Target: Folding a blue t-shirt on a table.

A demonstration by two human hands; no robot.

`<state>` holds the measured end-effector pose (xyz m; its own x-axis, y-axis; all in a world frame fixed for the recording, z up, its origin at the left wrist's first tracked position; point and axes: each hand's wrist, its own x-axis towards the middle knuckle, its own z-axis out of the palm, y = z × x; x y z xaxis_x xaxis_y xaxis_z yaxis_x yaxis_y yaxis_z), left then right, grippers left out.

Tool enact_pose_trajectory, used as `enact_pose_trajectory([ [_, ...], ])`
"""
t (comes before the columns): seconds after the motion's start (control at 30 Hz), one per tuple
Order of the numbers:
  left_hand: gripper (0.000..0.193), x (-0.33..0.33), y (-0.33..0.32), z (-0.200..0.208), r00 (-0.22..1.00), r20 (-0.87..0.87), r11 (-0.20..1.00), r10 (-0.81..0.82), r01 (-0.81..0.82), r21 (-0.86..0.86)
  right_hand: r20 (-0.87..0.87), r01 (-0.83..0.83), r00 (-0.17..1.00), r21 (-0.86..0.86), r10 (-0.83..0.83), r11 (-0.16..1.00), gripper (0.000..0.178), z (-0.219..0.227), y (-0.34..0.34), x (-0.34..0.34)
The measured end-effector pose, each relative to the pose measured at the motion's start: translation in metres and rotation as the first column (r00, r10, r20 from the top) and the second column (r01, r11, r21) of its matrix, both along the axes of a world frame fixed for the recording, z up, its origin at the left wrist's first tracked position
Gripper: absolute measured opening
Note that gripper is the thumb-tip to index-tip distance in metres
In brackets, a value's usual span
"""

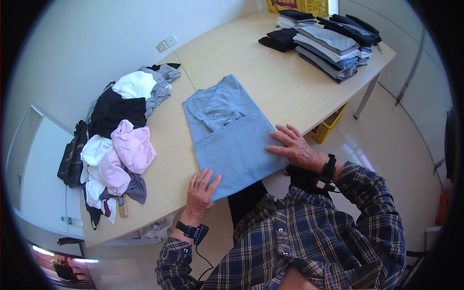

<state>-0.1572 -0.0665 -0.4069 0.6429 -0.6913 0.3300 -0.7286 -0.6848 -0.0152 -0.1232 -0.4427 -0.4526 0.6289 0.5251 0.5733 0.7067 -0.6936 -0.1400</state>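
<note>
A light blue garment, apparently a shirt [232,157], lies partly folded on the table at its near edge. Its sides are turned in, and a rumpled layer shows in an opening toward the far end. On the near left corner of the cloth rests my left hand [199,194], its fingers stretched out. My right hand [297,149] lies on the right edge with fingers spread and fairly flat. Neither hand grips the fabric visibly. The near edge of the garment reaches the table's front edge, close to my body.
Loose clothes are heaped at the left: pink cloth [133,146], black cloth [116,115] and white cloth [134,84]. A black bag [72,155] is beside them. Folded clothes [328,43] stand stacked at the far right. Yellow crates stand behind the table [232,53] and beneath it.
</note>
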Motion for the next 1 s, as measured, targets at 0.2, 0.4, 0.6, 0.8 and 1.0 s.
enact_pose_trajectory([
  [0.2,0.051,-0.016,0.001,0.015,0.995,-0.085,0.988,-0.053,0.04,-0.147,-0.087,-0.123,0.986,0.186,0.141,0.975,0.034,0.013,-0.012,-0.008],
  [0.4,0.042,-0.048,-0.012,0.051,0.977,-0.154,0.934,-0.148,0.087,-0.348,-0.196,-0.205,0.947,0.241,0.255,0.948,0.025,0.053,-0.025,-0.038],
  [0.6,0.016,-0.05,-0.018,0.094,0.934,-0.326,0.838,-0.144,-0.06,-0.543,-0.348,-0.227,0.859,0.397,0.375,0.889,0.019,0.109,-0.032,-0.042],
  [0.8,0.013,0.014,-0.006,0.112,0.717,-0.697,0.725,0.001,-0.481,-0.494,-0.681,0.159,0.61,0.606,0.405,0.78,0.021,0.128,-0.021,0.019],
  [1.0,0.019,0.128,-0.003,0.08,0.585,-0.807,0.484,-0.082,-0.684,-0.545,-0.66,0.298,0.554,0.727,0.507,0.619,0.026,0.108,0.016,0.123],
])
